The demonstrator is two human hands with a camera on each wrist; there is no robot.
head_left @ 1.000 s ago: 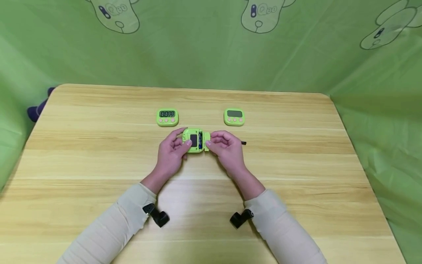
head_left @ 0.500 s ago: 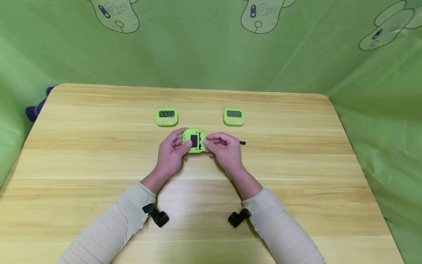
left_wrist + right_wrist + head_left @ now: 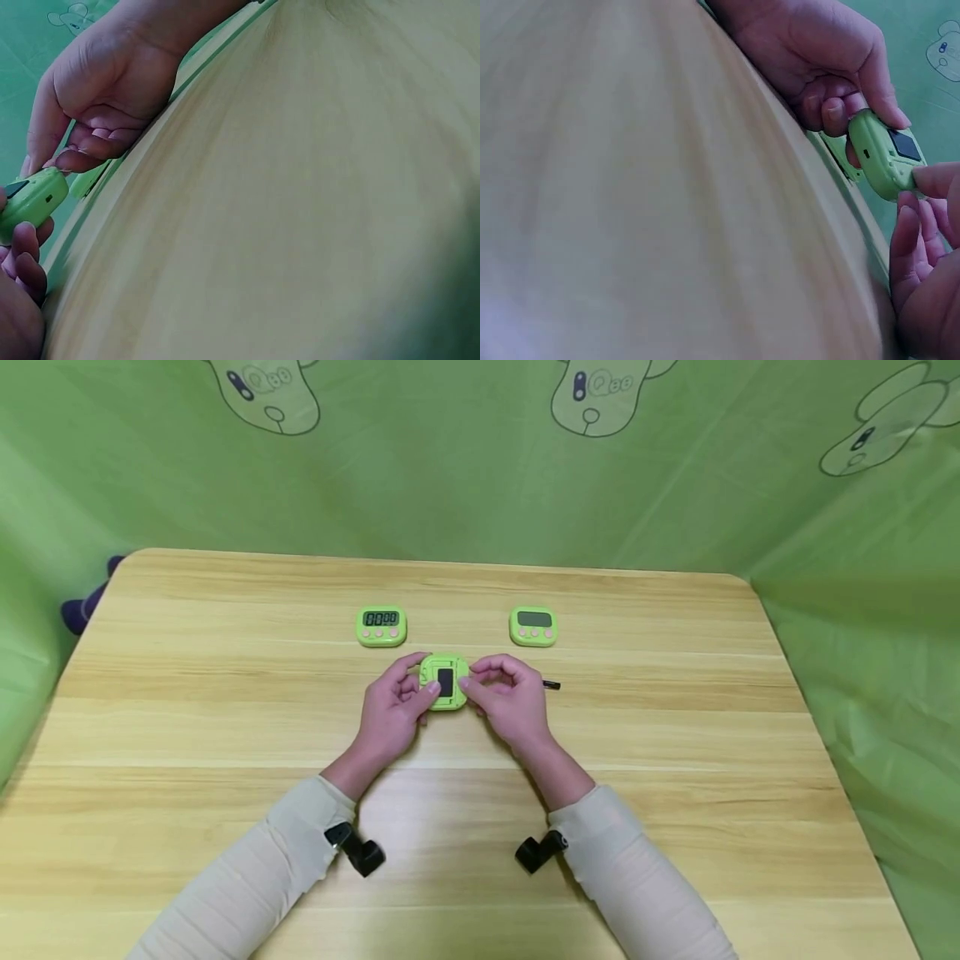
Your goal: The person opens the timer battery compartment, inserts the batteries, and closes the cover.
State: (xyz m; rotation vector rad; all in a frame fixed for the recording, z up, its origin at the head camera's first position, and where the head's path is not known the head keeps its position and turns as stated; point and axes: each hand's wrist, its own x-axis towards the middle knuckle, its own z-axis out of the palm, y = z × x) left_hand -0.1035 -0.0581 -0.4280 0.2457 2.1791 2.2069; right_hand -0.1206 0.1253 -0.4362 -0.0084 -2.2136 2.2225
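Note:
In the head view a green digital timer [image 3: 446,680] is held back side up above the table's middle, its dark rectangular patch showing. My left hand [image 3: 387,713] grips its left side, thumb over the back and fingers beneath. With thumb on top and fingers under the edge, my right hand [image 3: 516,706] pinches the right side at the battery cover [image 3: 460,693]. That cover now lies over the slot, and no battery shows. In the right wrist view the timer [image 3: 879,154] is tilted between both hands.
Two more green timers lie face up farther back: the left one [image 3: 381,627] shows digits, the right one [image 3: 533,627] has a blank display. A thin black stick-like item [image 3: 552,685] pokes out beyond my right hand. Green cloth [image 3: 480,485] hangs behind the wooden table [image 3: 675,718].
My right hand has moved left with the battery cover, from beside the timer onto its back. The blue-black battery that showed in the slot is now covered. My left hand has hardly moved.

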